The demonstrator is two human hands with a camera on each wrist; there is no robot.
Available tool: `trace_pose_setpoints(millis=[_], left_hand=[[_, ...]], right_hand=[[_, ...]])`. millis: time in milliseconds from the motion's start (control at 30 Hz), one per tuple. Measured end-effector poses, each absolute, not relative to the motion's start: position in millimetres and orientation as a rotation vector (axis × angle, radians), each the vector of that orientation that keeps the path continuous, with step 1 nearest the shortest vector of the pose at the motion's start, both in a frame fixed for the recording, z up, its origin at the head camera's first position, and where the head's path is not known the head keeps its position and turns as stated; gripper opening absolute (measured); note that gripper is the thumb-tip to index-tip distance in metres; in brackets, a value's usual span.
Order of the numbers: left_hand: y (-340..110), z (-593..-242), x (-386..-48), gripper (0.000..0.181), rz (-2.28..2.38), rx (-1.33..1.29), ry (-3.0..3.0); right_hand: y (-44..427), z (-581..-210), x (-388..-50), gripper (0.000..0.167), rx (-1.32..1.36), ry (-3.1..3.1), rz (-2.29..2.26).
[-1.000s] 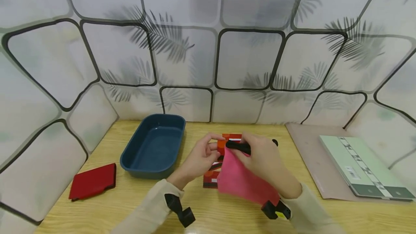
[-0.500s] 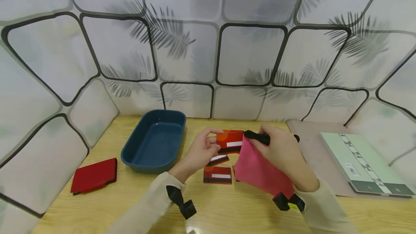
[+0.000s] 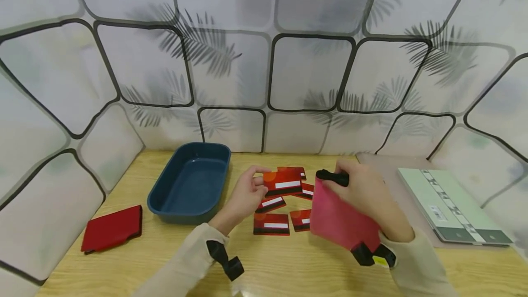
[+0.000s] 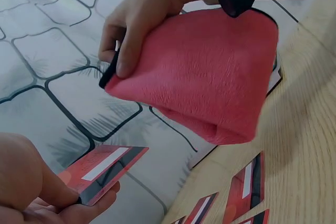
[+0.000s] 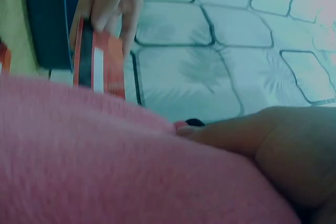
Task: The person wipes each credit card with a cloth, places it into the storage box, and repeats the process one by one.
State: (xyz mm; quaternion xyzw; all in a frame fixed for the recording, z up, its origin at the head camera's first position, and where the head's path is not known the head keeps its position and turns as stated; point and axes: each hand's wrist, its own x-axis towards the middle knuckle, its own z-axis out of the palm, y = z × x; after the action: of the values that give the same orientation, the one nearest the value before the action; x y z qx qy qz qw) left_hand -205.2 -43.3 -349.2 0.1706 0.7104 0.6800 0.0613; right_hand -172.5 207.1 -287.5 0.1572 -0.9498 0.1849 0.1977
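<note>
My left hand (image 3: 243, 198) pinches a red bank card (image 3: 282, 184) by its left edge, raised above the table; the card has a white strip and a dark stripe. In the left wrist view its thumb lies on the card (image 4: 102, 171). To the right, my right hand (image 3: 365, 189) grips a pink cloth (image 3: 336, 219) with black edging, which hangs down beside the card without touching it. The cloth (image 5: 105, 156) fills much of the right wrist view. Several similar cards (image 3: 271, 224) lie below and behind the held one.
A blue tray (image 3: 189, 191) stands to the left. Further left lies a red wallet-like case (image 3: 112, 229). On the right, a pale green notebook (image 3: 449, 205) rests on a greyish-pink board (image 3: 385, 173). A patterned curtain-like backdrop (image 3: 231, 68) surrounds the wooden table.
My right hand has moved right with the cloth, away from the held card, uncovering the card's face and more cards on the table. My left hand keeps its pinch.
</note>
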Motion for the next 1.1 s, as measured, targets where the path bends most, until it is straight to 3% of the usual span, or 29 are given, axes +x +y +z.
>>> trace_pose_setpoints(millis=[467, 833, 1100], left_hand=[[-35, -347, -204, 0.041, 2.016, 0.709, 1.992], [-26, -336, -201, 0.036, 1.996, 0.873, 2.184], [-25, -336, -197, 0.042, 2.021, 0.677, 2.320]], right_hand=[[148, -295, -168, 0.017, 0.752, -2.590, 0.659], [153, -304, -193, 0.025, 0.706, -2.497, 0.649], [166, -308, -195, 0.034, 0.573, -2.528, 0.759]])
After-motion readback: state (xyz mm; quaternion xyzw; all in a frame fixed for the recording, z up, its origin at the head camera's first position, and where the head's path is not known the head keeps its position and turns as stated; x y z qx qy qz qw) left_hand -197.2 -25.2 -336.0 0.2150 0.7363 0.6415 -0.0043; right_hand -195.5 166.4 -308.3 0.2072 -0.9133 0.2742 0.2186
